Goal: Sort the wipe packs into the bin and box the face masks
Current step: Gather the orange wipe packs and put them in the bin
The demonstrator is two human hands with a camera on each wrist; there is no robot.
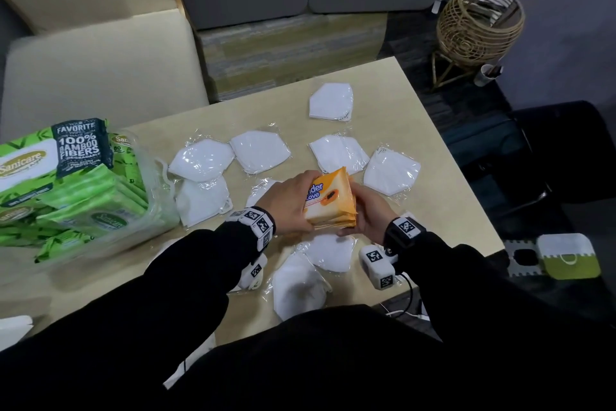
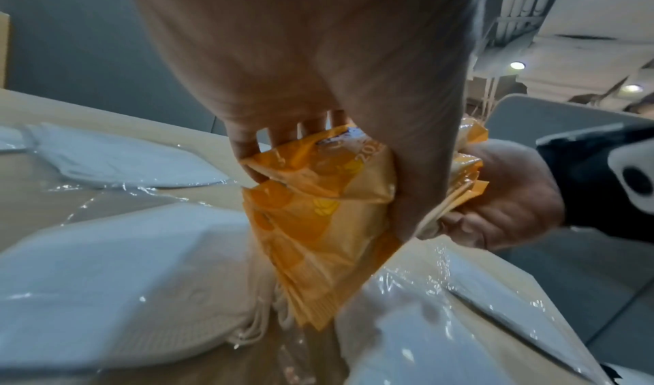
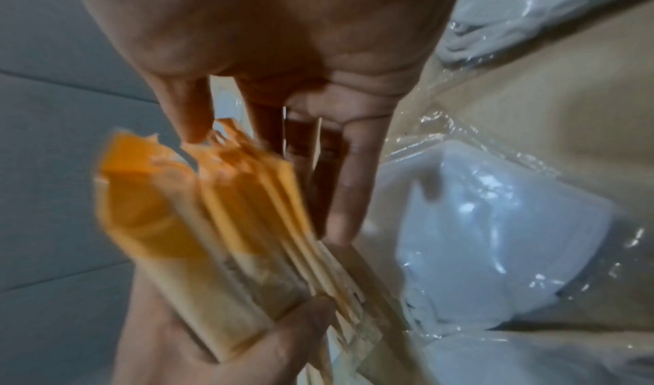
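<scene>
The orange packs (image 1: 331, 202) are clamped between left hand (image 1: 286, 202) and right hand (image 1: 368, 214), fingers curled round, likely squared for binning

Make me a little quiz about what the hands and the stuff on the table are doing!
1. True or false: both hands hold the orange packs.
2. Which colour are the packs in the clear bin? A green, B blue, C red.
3. Fill in: the white masks lie scattered on the ____.

Key:
1. True: the left hand and the right hand both grip the stack.
2. A: green packs.
3. table.
</scene>
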